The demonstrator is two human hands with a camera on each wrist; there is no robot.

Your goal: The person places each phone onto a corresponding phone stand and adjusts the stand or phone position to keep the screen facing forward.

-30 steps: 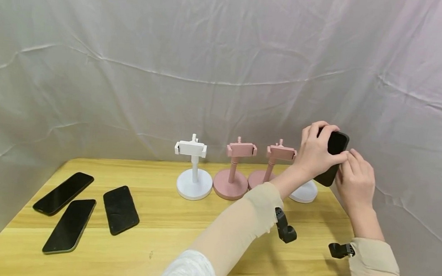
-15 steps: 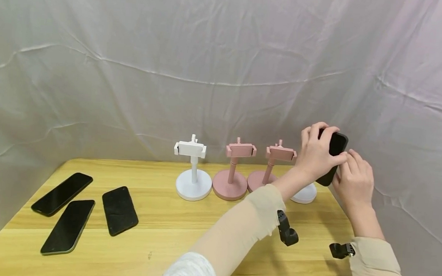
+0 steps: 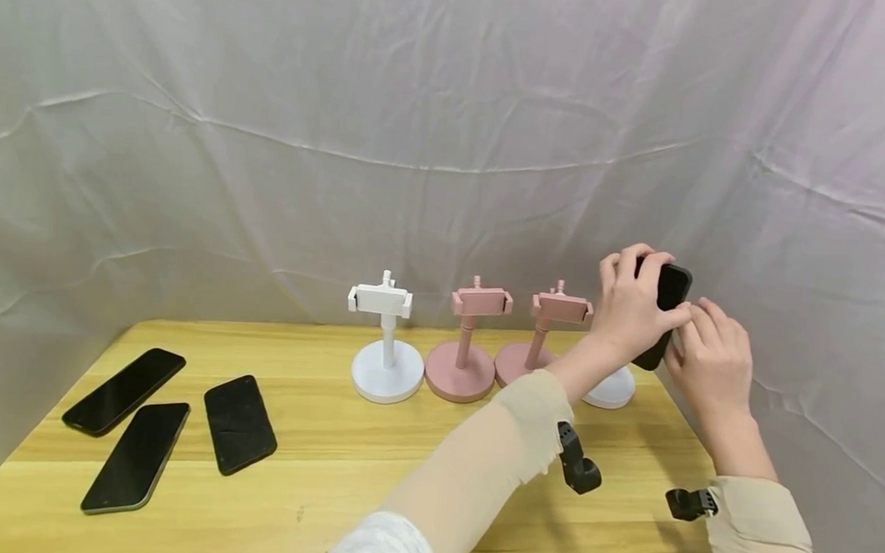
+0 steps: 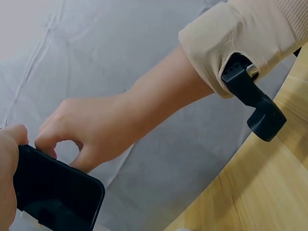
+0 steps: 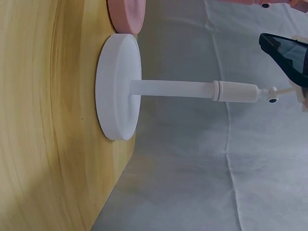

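Barely shifted toward nine o'clock since half a second ago, the black smartphone (image 3: 673, 289) is, in the head view, at three o'clock of the left hand (image 3: 630, 310), which clasps it, forearm reaching from seven. At its four o'clock is the right hand (image 3: 712, 357), forearm from five. Left wrist view: right thumb and forefinger bend against the smartphone's edge; whether they grip, I cannot tell. Right wrist view: smartphone at two o'clock, near the white phone stand's (image 5: 171, 88) head.
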